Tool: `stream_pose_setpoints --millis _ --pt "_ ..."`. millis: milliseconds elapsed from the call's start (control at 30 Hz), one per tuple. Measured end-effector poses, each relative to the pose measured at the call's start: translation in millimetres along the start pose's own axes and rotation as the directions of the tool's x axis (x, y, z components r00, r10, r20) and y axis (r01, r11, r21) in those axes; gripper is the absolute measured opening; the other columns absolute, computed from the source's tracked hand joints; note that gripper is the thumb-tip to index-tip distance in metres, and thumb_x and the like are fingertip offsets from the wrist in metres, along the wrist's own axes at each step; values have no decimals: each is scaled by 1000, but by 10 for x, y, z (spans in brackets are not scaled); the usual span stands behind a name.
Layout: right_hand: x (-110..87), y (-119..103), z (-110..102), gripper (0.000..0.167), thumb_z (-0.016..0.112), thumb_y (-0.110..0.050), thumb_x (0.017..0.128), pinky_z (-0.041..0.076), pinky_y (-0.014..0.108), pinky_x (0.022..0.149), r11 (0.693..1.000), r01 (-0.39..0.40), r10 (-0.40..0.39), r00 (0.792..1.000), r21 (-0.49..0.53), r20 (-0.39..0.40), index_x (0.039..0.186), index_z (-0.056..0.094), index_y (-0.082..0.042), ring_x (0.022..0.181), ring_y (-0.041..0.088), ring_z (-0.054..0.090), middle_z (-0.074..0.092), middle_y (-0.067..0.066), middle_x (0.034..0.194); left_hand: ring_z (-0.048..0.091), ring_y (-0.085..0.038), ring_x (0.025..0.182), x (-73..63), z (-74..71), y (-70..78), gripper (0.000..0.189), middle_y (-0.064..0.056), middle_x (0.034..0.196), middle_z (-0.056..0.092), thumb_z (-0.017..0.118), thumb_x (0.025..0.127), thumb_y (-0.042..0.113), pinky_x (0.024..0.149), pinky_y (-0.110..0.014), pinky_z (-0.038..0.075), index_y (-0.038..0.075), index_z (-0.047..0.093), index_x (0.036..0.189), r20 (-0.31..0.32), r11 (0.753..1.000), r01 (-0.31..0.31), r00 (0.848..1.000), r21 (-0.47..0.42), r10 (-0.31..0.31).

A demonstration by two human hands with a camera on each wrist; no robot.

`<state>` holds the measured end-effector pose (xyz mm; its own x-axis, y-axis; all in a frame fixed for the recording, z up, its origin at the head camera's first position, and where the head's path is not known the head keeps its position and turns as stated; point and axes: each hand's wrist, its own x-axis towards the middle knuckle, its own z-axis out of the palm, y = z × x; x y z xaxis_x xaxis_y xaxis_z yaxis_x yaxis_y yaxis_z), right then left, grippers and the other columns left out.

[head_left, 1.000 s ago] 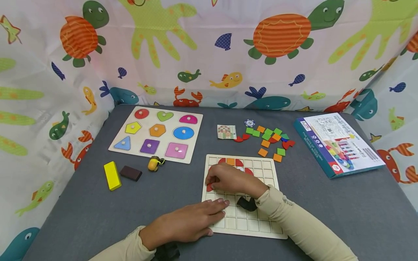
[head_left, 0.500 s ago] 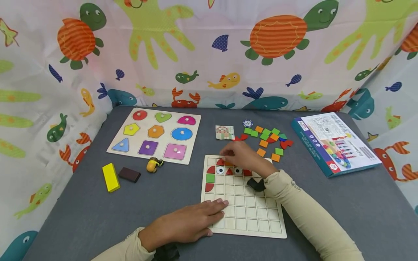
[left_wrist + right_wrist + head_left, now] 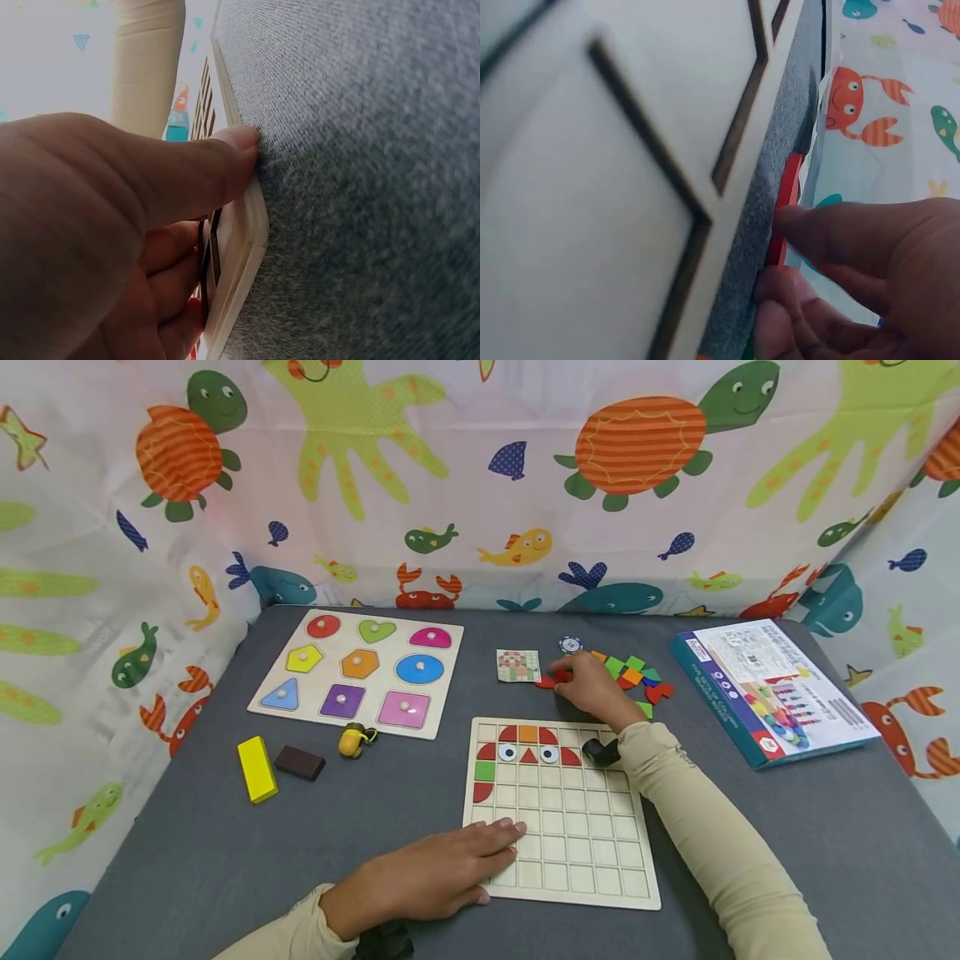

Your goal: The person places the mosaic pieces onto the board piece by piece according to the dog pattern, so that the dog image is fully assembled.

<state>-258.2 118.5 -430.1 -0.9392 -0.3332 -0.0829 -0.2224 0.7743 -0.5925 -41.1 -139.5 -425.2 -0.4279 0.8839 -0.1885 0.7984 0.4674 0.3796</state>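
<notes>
My left hand (image 3: 431, 872) rests with extended fingers on the lower left of a pale wooden grid board (image 3: 577, 850). In the left wrist view its thumb (image 3: 202, 172) lies on the board's edge. Beyond the board, my right hand (image 3: 600, 691) is at the loose tiles, its thumb and curled fingers on a red tile (image 3: 786, 202) that lies on the table. The board's upper left bears red quarter-round tiles (image 3: 483, 792), a green square (image 3: 484, 771), an orange square (image 3: 528, 734), a red triangle (image 3: 528, 756) and two eye tiles (image 3: 550, 754).
Several loose tiles (image 3: 635, 663) surround the right hand, with a pattern card (image 3: 517, 665) and a poker chip (image 3: 571, 644) nearby. A box (image 3: 780, 693) lies right. Left are a shape puzzle (image 3: 382, 700), a yellow block (image 3: 257, 770), a dark block (image 3: 300, 762) and a small toy (image 3: 354, 741).
My right hand has left the red tile at the board's left side, moved across the top row and reached the loose tiles behind the board. The left hand has stayed in place.
</notes>
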Motion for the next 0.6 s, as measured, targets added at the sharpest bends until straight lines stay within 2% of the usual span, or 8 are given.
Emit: stream_pose_setpoints --millis 200,333,433,500,600 --pt "1 28 -31 25 65 -1 91 49 46 91 999 -15 17 998 -39 54 116 69 3 103 32 57 64 18 115 16 -15 146 5 2 6 59 -2 161 15 60 98 27 112 -32 26 7 38 150 1 1000 0 1000 -4 0" --pt "-47 72 -72 14 68 -6 91 50 42 83 997 -62 66 996 -53 68 103 70 -1 93 30 57 65 15 104 16 -15 146 10 -3 4 59 -2 161 16 60 98 26 112 -32 26 8 38 150 0 1000 -4 1000 -3 4" --pt "-98 77 -114 9 69 -10 91 49 40 78 994 -90 96 992 -66 84 96 66 -3 86 28 56 64 12 97 16 -15 146 8 -3 5 59 -2 161 16 60 98 26 112 -32 26 7 39 149 -2 1000 -5 1000 0 5" --pt "-133 70 -142 10 69 -10 91 48 39 76 994 -90 96 992 -65 86 97 64 -3 85 27 55 63 12 96 16 -15 146 7 -3 8 59 -2 161 16 60 98 26 112 -32 26 7 39 149 -4 1000 -5 1000 3 5" --pt "-197 42 -179 17 66 -9 93 48 39 74 997 -57 61 996 -56 63 108 65 -2 84 27 57 64 13 97 16 -16 146 6 -3 9 59 -2 161 16 60 98 26 112 -32 26 7 39 149 -10 1000 -9 1000 11 9"
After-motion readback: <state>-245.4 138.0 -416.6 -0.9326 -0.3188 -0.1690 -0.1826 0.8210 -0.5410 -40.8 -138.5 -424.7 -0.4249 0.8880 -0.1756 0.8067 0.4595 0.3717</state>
